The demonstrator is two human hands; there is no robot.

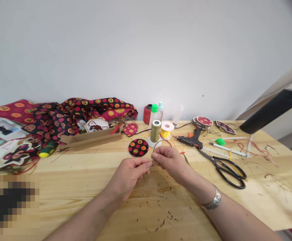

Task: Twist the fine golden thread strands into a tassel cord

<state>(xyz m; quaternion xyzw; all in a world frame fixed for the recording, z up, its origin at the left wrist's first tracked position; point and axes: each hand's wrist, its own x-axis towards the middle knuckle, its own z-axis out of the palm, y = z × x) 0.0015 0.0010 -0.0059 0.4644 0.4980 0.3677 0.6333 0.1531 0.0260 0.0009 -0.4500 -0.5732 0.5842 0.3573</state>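
My left hand (pixel 130 174) and my right hand (pixel 168 160) meet above the middle of the wooden table (pixel 85 187), fingertips pinched together on a thin olive-gold thread (pixel 157 144). The thread arcs up from the pinch toward an olive-gold thread spool (pixel 156 131) just behind. A round black fabric disc with red and yellow dots (pixel 138 147) lies right behind my left hand. My right wrist wears a silver bracelet (pixel 214 200).
Black scissors (pixel 227 169), a black glue gun (pixel 191 140), pens, a yellow thread reel (pixel 166 130), glue bottles (pixel 157 112) and a red spool stand behind and to the right. Patterned fabric (pixel 60 115) and a cardboard tray (pixel 90 138) lie at left. Thread scraps litter the table.
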